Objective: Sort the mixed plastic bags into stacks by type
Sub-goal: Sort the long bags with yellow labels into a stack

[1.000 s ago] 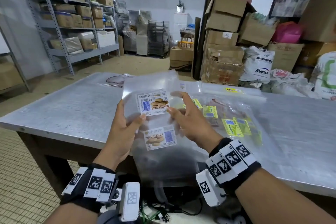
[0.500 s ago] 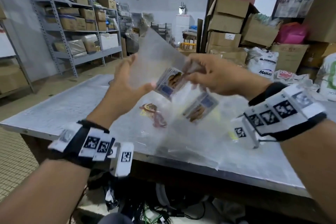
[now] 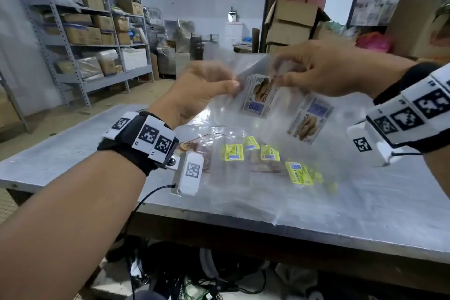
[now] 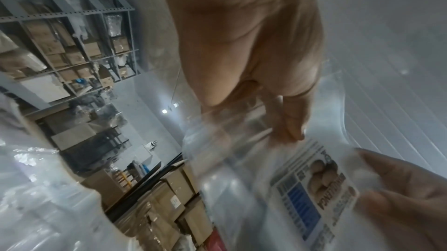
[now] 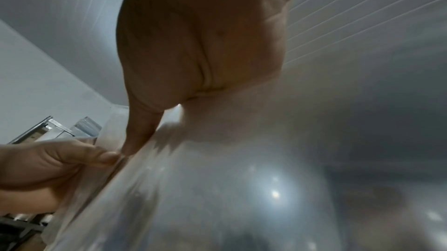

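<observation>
Both hands hold clear plastic bags with white-and-blue bread labels [image 3: 259, 96] up above the metal table [image 3: 73, 151]. My left hand [image 3: 202, 90] pinches the bags' left edge between thumb and fingers. My right hand [image 3: 316, 70] pinches the top edge just right of it. A second bag with the same label [image 3: 308, 120] hangs lower on the right. In the left wrist view the label [image 4: 312, 188] shows beside my left fingers [image 4: 290, 121]. In the right wrist view the clear plastic [image 5: 217, 188] fills the frame under my right fingers [image 5: 140, 130]. Clear bags with yellow labels [image 3: 267, 156] lie on the table below.
A bag with a red-brown print [image 3: 194, 151] lies on the table under my left wrist. Grey shelving with cartons [image 3: 80, 31] stands at the left. Stacked cardboard boxes [image 3: 289, 24] and sacks stand behind the table. Cables [image 3: 194, 285] lie on the floor beneath the table edge.
The hands have lifted the bread-label bags from low in front of me to above the table. The yellow-label bags beneath are now uncovered.
</observation>
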